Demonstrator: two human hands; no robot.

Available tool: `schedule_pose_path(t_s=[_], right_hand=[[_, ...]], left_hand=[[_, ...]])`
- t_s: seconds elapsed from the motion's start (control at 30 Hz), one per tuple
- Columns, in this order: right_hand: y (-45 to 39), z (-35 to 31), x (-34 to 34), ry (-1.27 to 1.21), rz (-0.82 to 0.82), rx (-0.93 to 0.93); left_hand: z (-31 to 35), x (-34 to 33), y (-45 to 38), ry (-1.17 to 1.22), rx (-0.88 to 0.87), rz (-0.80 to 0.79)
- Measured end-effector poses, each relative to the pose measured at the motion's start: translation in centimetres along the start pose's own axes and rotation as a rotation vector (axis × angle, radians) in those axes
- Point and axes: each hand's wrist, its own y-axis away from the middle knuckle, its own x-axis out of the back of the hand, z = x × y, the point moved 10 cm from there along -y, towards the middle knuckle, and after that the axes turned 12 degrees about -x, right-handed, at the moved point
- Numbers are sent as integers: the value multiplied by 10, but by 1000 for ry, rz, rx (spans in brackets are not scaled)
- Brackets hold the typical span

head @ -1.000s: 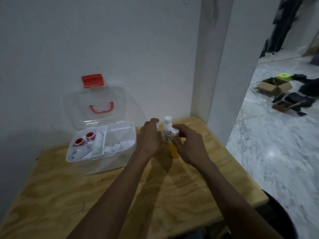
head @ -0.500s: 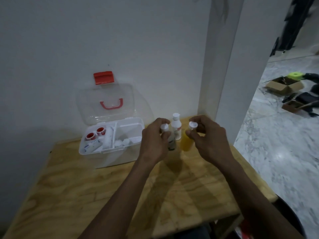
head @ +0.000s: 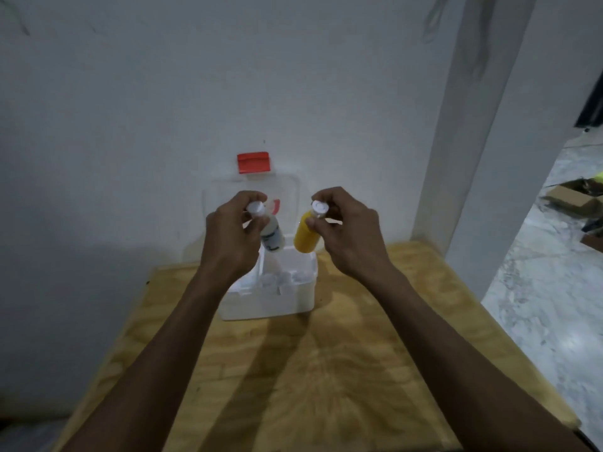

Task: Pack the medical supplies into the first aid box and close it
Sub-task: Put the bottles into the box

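Plywood table (head: 326, 370): light wood top, set against a white wall (head: 130, 125). First aid box (head: 293, 298): white plastic, standing at the far edge of the table, open; clear lid (head: 290, 190) raised against the wall with a red latch (head: 253, 162) at its top; small white items lie inside, too blurred to name. Left hand (head: 231, 236): fingers curled round the capped neck of a white bottle (head: 272, 238), held tilted above the open box. Right hand (head: 346, 233): fingers pinching the white cap of a yellow bottle (head: 306, 238), held above the box's right rear corner. The bottles hang near each other, apart. Marble floor (head: 538, 272): right of the table, with a cardboard box (head: 569, 199).
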Motion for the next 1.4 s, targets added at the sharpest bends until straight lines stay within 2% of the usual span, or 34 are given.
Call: schedule_pose_path(t_s=[0.27,0.47,0.6,0.8,1.4], right_hand=[[-24,35,-58,169,-174,-86],[-24,57,-80,304,-266,-114],[-20,66,-90,401,-323,-113],[-17,72,-102,471,-374,-124],[-18,71,-100,544,-353,-99]], left_hand=[[-29,-44,-9,-126,-11,-251],[-45,-79,-2,-205,60,-459],[-56,-93,7,-249,102,-542],[-65,-100,14,-264,126,-581],[-62,-94,21,-232,149,-553]])
